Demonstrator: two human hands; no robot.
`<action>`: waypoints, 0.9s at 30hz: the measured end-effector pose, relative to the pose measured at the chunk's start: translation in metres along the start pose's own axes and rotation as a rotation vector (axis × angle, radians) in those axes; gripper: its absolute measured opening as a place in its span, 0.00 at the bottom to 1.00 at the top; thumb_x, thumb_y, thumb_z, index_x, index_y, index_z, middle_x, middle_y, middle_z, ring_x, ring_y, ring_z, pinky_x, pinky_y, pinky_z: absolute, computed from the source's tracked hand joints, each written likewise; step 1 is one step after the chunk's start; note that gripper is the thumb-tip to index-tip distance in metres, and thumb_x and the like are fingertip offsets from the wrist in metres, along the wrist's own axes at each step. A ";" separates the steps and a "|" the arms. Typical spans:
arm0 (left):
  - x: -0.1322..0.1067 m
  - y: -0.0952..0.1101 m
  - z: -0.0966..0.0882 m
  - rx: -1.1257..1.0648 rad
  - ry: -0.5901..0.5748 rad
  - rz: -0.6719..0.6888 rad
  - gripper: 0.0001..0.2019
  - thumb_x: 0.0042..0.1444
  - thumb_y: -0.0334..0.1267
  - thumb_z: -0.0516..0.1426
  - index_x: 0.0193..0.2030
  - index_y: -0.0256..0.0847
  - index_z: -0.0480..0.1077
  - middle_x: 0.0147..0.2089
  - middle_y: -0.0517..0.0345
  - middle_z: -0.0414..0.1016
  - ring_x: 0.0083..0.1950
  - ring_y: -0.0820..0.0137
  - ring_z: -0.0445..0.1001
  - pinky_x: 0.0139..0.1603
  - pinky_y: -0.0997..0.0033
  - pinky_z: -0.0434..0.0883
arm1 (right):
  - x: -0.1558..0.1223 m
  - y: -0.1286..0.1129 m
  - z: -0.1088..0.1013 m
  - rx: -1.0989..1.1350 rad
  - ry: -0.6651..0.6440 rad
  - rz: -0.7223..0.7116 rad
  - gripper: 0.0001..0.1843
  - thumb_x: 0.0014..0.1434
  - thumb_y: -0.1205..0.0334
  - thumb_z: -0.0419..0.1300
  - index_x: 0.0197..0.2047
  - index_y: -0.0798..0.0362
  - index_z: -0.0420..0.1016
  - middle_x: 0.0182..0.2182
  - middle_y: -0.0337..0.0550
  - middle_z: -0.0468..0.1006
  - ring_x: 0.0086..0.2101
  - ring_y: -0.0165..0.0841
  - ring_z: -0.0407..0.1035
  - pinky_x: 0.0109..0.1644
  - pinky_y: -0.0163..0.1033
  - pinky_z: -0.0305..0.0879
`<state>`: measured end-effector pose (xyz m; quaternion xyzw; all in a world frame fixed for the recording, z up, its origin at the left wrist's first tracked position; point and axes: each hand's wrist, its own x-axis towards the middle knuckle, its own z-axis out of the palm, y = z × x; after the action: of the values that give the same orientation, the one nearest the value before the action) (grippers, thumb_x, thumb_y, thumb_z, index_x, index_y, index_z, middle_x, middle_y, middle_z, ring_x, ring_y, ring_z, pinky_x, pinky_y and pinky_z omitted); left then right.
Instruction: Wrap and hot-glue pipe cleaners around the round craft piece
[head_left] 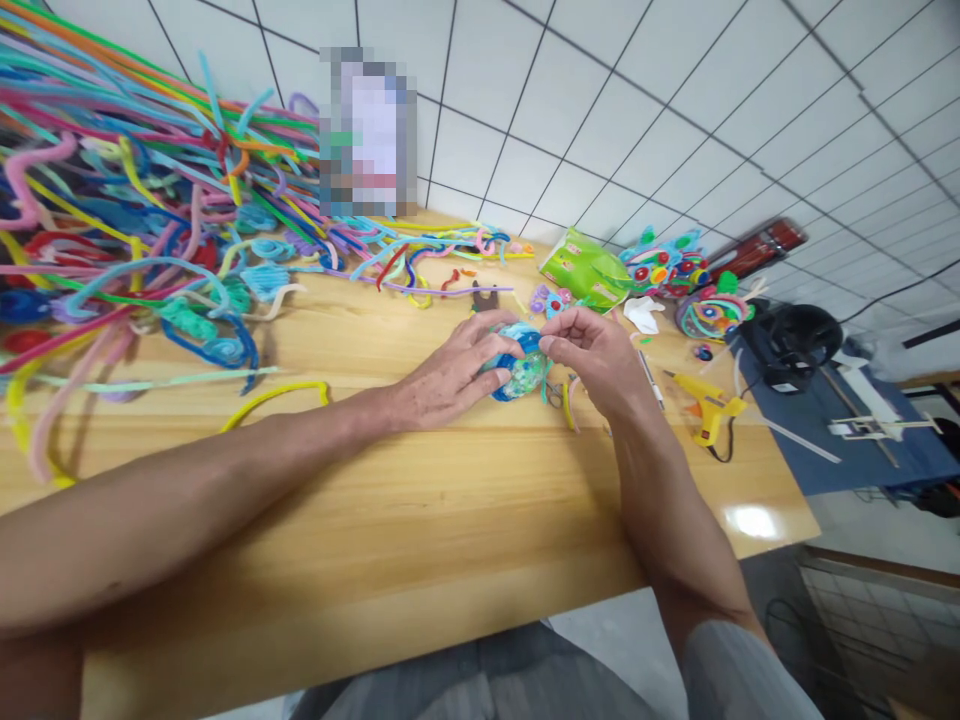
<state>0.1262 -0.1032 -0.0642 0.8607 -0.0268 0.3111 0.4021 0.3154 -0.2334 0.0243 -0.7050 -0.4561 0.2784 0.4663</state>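
A rounded craft piece of coiled blue and green pipe cleaners (529, 374) is on the wooden table in front of me. My left hand (465, 368) is wrapped over its left side, with fingers bent across the top. At the piece's upper right edge, my right hand (589, 352) pinches with thumb and index finger; what lies between the fingertips is too small to make out. Below the right hand, scissors (555, 395) and a short yellow pipe cleaner (568, 405) rest on the table, partly hidden.
A large heap of coloured pipe cleaners (165, 230) spreads over the left. Behind my hands stand a green tissue pack (585, 268) and finished colourful figures (716, 312). To the right lie a yellow glue gun (706, 408), a pen (651, 380) and a black object (795, 340).
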 end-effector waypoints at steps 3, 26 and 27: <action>0.000 -0.002 0.001 0.020 0.005 0.014 0.14 0.79 0.44 0.51 0.64 0.48 0.69 0.77 0.42 0.61 0.82 0.54 0.58 0.83 0.36 0.61 | -0.001 0.001 -0.002 -0.009 -0.003 0.003 0.14 0.49 0.53 0.75 0.34 0.49 0.78 0.29 0.36 0.79 0.31 0.32 0.71 0.37 0.39 0.70; 0.001 -0.001 -0.003 -0.003 0.000 -0.007 0.15 0.79 0.48 0.51 0.64 0.49 0.70 0.76 0.43 0.63 0.82 0.53 0.58 0.84 0.35 0.58 | 0.005 0.017 0.008 0.069 0.036 0.036 0.15 0.49 0.53 0.71 0.39 0.49 0.77 0.36 0.37 0.79 0.40 0.36 0.73 0.46 0.42 0.70; 0.001 -0.002 -0.003 0.006 -0.004 -0.001 0.15 0.79 0.48 0.51 0.64 0.48 0.70 0.76 0.43 0.62 0.82 0.54 0.57 0.84 0.35 0.58 | 0.005 0.017 0.009 0.078 0.036 0.037 0.15 0.49 0.54 0.71 0.39 0.49 0.77 0.35 0.37 0.79 0.40 0.35 0.73 0.46 0.42 0.70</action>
<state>0.1260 -0.0997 -0.0639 0.8625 -0.0260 0.3093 0.3996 0.3168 -0.2280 0.0053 -0.6996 -0.4233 0.2917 0.4963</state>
